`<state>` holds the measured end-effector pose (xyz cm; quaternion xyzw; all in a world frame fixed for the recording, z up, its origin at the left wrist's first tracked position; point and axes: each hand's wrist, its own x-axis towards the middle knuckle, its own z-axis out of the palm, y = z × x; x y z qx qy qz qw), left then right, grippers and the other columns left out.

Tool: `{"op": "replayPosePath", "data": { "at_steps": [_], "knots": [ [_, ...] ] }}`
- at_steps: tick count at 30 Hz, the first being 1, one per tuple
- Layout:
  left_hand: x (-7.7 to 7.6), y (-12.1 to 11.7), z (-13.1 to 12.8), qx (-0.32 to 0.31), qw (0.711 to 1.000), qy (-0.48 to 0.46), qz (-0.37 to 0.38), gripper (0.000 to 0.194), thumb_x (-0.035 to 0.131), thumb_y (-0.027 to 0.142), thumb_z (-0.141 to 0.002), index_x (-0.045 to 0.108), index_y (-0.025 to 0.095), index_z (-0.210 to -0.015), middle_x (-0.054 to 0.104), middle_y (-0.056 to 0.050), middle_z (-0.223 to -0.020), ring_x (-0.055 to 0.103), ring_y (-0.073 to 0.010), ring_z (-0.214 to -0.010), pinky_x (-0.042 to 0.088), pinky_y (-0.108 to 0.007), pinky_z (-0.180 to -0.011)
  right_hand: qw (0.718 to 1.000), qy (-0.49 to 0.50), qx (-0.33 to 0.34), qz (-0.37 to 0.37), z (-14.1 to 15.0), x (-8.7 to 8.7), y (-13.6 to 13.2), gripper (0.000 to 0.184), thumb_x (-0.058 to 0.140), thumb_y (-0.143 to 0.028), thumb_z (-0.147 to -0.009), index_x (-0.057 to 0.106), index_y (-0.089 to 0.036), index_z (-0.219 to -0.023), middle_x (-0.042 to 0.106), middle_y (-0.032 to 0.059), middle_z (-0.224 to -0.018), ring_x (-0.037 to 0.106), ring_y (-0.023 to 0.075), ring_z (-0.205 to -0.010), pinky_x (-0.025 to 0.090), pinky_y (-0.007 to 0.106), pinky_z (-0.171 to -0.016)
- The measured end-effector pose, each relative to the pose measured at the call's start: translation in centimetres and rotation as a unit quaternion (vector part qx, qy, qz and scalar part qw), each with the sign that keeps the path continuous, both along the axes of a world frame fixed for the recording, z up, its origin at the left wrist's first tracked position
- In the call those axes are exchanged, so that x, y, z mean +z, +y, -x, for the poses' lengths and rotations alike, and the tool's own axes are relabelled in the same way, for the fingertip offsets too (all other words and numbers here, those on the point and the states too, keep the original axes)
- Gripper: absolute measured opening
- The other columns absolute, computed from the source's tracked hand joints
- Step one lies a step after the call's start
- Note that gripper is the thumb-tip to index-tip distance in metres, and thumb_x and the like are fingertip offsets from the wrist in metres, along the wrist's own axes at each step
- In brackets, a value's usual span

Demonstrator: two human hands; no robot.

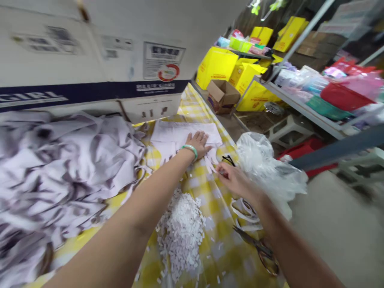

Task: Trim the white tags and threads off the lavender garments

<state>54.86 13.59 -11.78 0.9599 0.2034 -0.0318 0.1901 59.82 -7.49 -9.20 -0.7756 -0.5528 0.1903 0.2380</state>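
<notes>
My left hand (198,145), with a green bangle (191,150) at the wrist, lies flat with fingers spread on a pale lilac-white cloth piece (183,131). Narrow straps (209,163) run from the cloth's near edge toward my right hand (228,176). That hand is closed in a pinch at a strap's end; blur hides the fingertips' exact hold. Just beyond it shows a small black object (229,160) that I cannot make out. Scissors (258,246) with dark blades lie beside my right forearm, near a loose coil of white strap (246,214).
A heap of small white cut pieces (181,232) lies on the yellow checked tablecloth (220,244). Crumpled lilac cloth (69,160) fills the left side before large white cartons (120,52). A clear plastic bag (267,168) sits at right, beside a metal shelf (306,108).
</notes>
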Motion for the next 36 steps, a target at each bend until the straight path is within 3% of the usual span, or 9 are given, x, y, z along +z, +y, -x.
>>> {"op": "replayPosePath", "data": {
  "at_steps": [5, 10, 13, 18, 24, 27, 31, 33, 36],
  "knots": [
    [4.2, -1.7, 2.9, 0.005, 0.999, -0.033, 0.014, 0.065, 0.028, 0.054, -0.096, 0.024, 0.02, -0.151, 0.021, -0.002, -0.161, 0.012, -0.0187, -0.15, 0.014, -0.05, -0.121, 0.969, -0.104, -0.156, -0.164, 1.5, 0.7, -0.1, 0.026, 0.058, -0.045, -0.082, 0.055, -0.022, -0.096, 0.061, 0.0049, -0.085, 0.052, 0.0154, -0.054, 0.046, 0.032, -0.054],
    [7.0, -7.3, 13.3, 0.029, 0.936, -0.351, 0.014, 0.044, 0.033, 0.034, -0.099, 0.045, 0.016, -0.137, 0.045, -0.009, -0.148, 0.033, -0.0214, -0.142, 0.031, -0.046, -0.116, 0.939, -0.135, -0.051, -0.314, 6.4, 5.0, 4.0, 0.009, 0.055, -0.033, -0.086, 0.057, -0.025, -0.091, 0.061, 0.0081, -0.088, 0.056, 0.0205, -0.067, 0.047, 0.036, -0.063],
    [6.5, -11.6, 22.8, 0.136, 0.86, -0.492, 0.017, 0.041, 0.04, 0.022, -0.096, 0.042, 0.016, -0.137, 0.052, -0.015, -0.138, 0.046, -0.0205, -0.132, 0.04, -0.043, -0.111, 0.968, -0.02, 0.102, -0.229, 12.7, 5.0, 6.9, 0.014, 0.049, -0.023, -0.087, 0.058, -0.023, -0.097, 0.065, 0.0056, -0.086, 0.06, 0.0201, -0.074, 0.049, 0.034, -0.067],
    [4.3, -16.3, 36.8, 0.265, 0.861, -0.429, -0.073, 0.04, 0.048, 0.008, -0.089, 0.051, 0.02, -0.127, 0.055, -0.014, -0.129, 0.05, -0.0246, -0.124, 0.045, -0.047, -0.103, 0.931, 0.008, 0.33, -0.153, 26.3, 1.8, 9.7, 0.018, 0.047, -0.01, -0.085, 0.062, -0.02, -0.089, 0.066, 0.0066, -0.091, 0.061, 0.0203, -0.088, 0.048, 0.032, -0.08],
    [3.6, -19.2, 45.6, 0.431, 0.816, -0.384, -0.015, 0.02, 0.045, 0.019, -0.093, 0.058, 0.022, -0.108, 0.058, -0.01, -0.112, 0.057, -0.0227, -0.109, 0.051, -0.045, -0.094, 0.957, -0.034, 0.227, -0.177, 36.3, 2.2, 12.8, 0.024, 0.061, -0.034, -0.087, 0.065, -0.016, -0.101, 0.062, 0.0154, -0.107, 0.053, 0.0313, -0.106, 0.044, 0.045, -0.092],
    [3.3, -19.1, 47.7, 0.467, 0.782, -0.411, 0.051, 0.024, 0.047, 0.026, -0.094, 0.054, 0.024, -0.116, 0.056, -0.01, -0.117, 0.059, -0.0213, -0.107, 0.055, -0.04, -0.087, 0.933, 0.018, 0.288, -0.216, 37.3, 3.7, 10.7, 0.012, 0.056, -0.027, -0.091, 0.064, -0.02, -0.095, 0.064, 0.0107, -0.103, 0.053, 0.0272, -0.105, 0.042, 0.043, -0.094],
    [4.4, -18.2, 49.6, 0.462, 0.77, -0.44, -0.017, 0.061, 0.062, 0.028, -0.084, 0.036, 0.023, -0.139, 0.036, -0.016, -0.146, 0.04, -0.0288, -0.134, 0.04, -0.051, -0.108, 0.879, 0.199, 0.368, -0.229, 37.2, 6.3, 3.4, 0.014, 0.048, -0.027, -0.096, 0.055, -0.023, -0.107, 0.063, 0.0048, -0.098, 0.058, 0.0184, -0.088, 0.048, 0.033, -0.082],
    [6.3, -18.1, 50.3, 0.406, 0.795, -0.45, 0.029, 0.044, 0.064, 0.028, -0.082, 0.051, 0.021, -0.124, 0.043, -0.015, -0.143, 0.039, -0.0298, -0.136, 0.035, -0.052, -0.112, 0.884, 0.288, 0.315, -0.191, 36.8, 8.3, 0.3, 0.014, 0.049, -0.031, -0.096, 0.053, -0.026, -0.108, 0.059, 0.0004, -0.086, 0.055, 0.0141, -0.07, 0.048, 0.027, -0.065],
    [10.0, -18.5, 51.4, 0.362, 0.783, -0.471, 0.186, 0.013, 0.062, 0.032, -0.085, 0.062, 0.02, -0.088, 0.064, -0.01, -0.11, 0.061, -0.0245, -0.106, 0.053, -0.039, -0.089, 0.881, 0.383, 0.178, -0.211, 36.1, 11.1, -1.4, 0.016, 0.05, -0.039, -0.096, 0.05, -0.029, -0.108, 0.055, -0.0014, -0.084, 0.053, 0.0128, -0.067, 0.045, 0.023, -0.057]
  ]
}}
